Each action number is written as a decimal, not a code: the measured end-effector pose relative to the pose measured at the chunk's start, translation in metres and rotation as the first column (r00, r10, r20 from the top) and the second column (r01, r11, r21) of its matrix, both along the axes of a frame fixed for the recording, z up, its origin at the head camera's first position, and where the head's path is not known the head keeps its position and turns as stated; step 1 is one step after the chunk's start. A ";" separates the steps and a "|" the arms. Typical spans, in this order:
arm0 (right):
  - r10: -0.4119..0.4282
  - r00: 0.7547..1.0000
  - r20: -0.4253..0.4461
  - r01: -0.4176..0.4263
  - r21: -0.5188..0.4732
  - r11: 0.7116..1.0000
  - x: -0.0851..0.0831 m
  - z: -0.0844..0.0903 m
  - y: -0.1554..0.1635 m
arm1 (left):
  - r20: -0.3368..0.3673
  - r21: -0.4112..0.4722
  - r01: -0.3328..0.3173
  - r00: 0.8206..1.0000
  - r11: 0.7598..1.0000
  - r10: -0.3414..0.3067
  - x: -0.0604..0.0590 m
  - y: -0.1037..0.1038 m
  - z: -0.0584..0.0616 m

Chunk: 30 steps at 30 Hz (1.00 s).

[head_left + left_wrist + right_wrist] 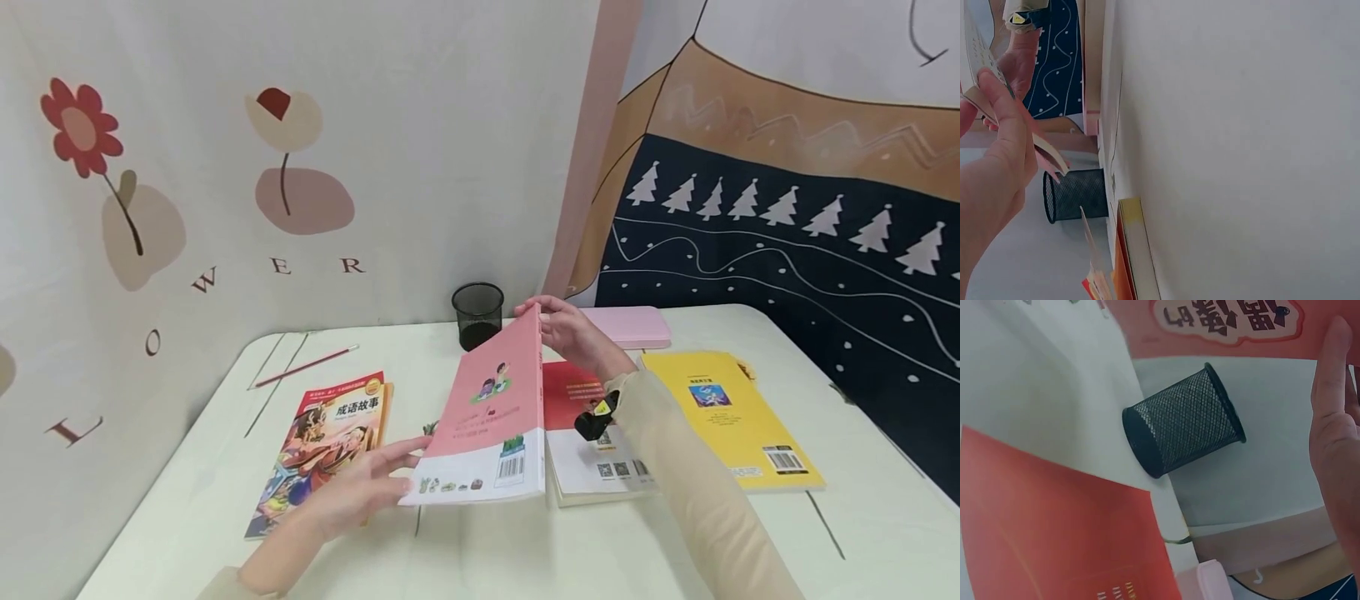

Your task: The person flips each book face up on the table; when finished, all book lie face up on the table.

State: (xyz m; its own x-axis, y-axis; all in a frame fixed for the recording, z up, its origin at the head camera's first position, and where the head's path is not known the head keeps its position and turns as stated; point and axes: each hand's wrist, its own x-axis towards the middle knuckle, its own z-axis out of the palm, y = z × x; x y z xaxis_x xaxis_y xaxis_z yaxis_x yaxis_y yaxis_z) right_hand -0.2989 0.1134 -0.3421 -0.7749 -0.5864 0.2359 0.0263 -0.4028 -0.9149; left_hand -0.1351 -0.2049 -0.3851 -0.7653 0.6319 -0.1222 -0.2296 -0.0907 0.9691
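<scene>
Pinching the tilted pink book (487, 400) between thumbs and fingers, the left hand (363, 487) and right hand (576, 333) hold it above a pale table (465, 554) (dark lines (825, 525) cross it), before flower-printed (420, 125) and tree-patterned backdrops (697, 267).

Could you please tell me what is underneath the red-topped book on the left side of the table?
An orange-covered book lies beneath the red-topped book; its edges show, but most of its cover is hidden.
</scene>
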 end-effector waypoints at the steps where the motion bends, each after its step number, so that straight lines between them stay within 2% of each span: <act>1: 0.003 1.000 -0.002 -0.003 -0.009 1.000 0.000 0.001 -0.001 | 0.011 0.005 0.014 1.000 1.000 -0.014 0.000 0.001 0.000; 5: 0.006 1.000 0.013 -0.005 -0.042 0.999 0.000 0.004 -0.003 | 0.040 -0.026 0.037 0.999 0.999 -0.036 0.001 0.004 -0.002; 8: 0.000 1.000 0.021 0.001 -0.058 0.998 0.000 0.005 -0.004 | 0.043 -0.063 0.017 0.999 0.998 -0.015 0.002 0.007 -0.003; 12: -0.035 0.999 0.026 0.037 -0.067 0.997 0.001 0.006 -0.006 | 0.035 -0.130 -0.064 0.997 0.989 0.069 0.005 0.009 -0.003; 17: -0.096 0.992 0.077 0.104 -0.098 0.990 0.002 0.006 -0.008 | 0.010 -0.179 -0.182 0.982 0.967 0.187 0.012 0.012 -0.001; 21: -0.120 0.986 0.115 0.134 -0.125 0.983 0.002 0.006 -0.009 | -0.046 -0.200 -0.244 0.970 0.949 0.239 0.018 0.015 0.001; 24: -0.142 0.981 0.134 0.159 -0.123 0.980 0.001 0.005 -0.009 | -0.092 -0.193 -0.246 0.968 0.950 0.232 0.023 0.018 0.003; 28: -0.188 0.969 0.163 0.206 -0.103 0.973 0.000 0.003 -0.012 | -0.114 -0.190 -0.229 0.971 0.955 0.211 0.026 0.021 0.005; 30: -0.216 0.960 0.180 0.235 -0.089 0.968 0.000 0.002 -0.013 | -0.113 -0.225 -0.246 0.968 0.943 0.226 0.028 0.024 0.007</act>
State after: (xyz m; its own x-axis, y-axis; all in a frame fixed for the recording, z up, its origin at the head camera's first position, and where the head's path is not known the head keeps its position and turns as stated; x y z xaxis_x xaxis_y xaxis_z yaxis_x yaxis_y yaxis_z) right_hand -0.2986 0.1003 -0.3398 -0.9179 -0.3697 0.1444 0.0719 -0.5126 -0.8556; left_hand -0.1075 -0.1813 -0.3784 -0.9030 0.3929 -0.1737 -0.1456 0.1003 0.9842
